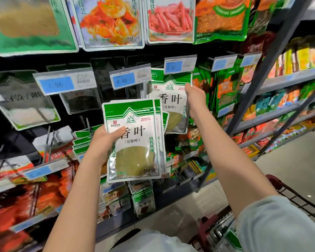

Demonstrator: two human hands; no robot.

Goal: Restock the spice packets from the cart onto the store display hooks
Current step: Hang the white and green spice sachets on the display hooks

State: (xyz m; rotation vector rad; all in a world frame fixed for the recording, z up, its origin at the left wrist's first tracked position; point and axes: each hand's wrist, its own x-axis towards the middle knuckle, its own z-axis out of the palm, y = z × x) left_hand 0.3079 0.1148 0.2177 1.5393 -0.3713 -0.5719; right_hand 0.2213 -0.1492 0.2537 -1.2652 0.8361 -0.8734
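Left hand (105,140) grips a stack of packets (136,142) by its left edge, thumb across the front, fingers behind; stack upright, long axis vertical, held at chest level before the display.

Right hand (195,95) is raised higher and further right; its fingers pinch the upper right edge of the hanging packet (169,104), which sits under the price tag (180,65); hook itself hidden behind the tag.

Key relation: the target hook lies up and to the right of the stack, just beside the right hand; right hand is the nearer one, so it likely feeds the next packet while the left supplies.

Print on packets: 香叶, (月桂叶), 四代传承 down the side; green-and-white mountain logo. Tags read 5.90, 9.90, 7.90.

Cart (275,180) at lower right, near the right elbow.
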